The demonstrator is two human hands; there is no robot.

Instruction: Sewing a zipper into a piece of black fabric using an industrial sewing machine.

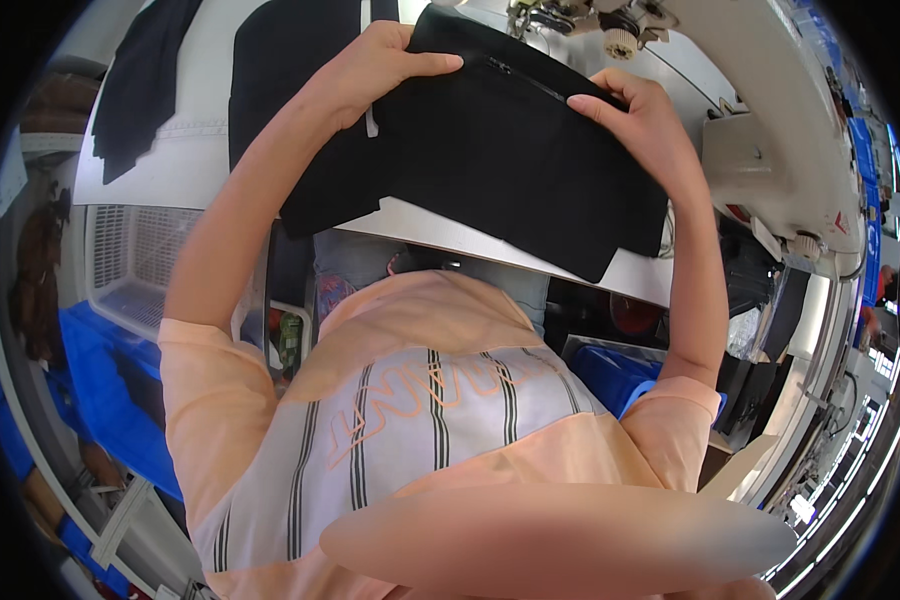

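Note:
A black fabric piece (pixel 500 160) hangs over the front edge of the white table, lifted toward the sewing machine (pixel 780 170). Near its upper edge runs a narrow slanting slit that looks like a zipper (pixel 528 80). My left hand (pixel 385 70) grips the upper left of this piece, thumb on top and fingers hidden behind. At the upper right, my right hand (pixel 635 120) pinches the same edge, its thumb beside the slit's end. The machine's needle area (pixel 540 18) lies just beyond the cloth, partly cut off by the view.
More black cloth (pixel 290 60) lies on the table at the left, with another dark piece (pixel 148 85) farther left. Below the table's left side stands a white plastic basket (pixel 130 260) above blue material (pixel 120 380). A blue bin (pixel 610 375) sits under the right side.

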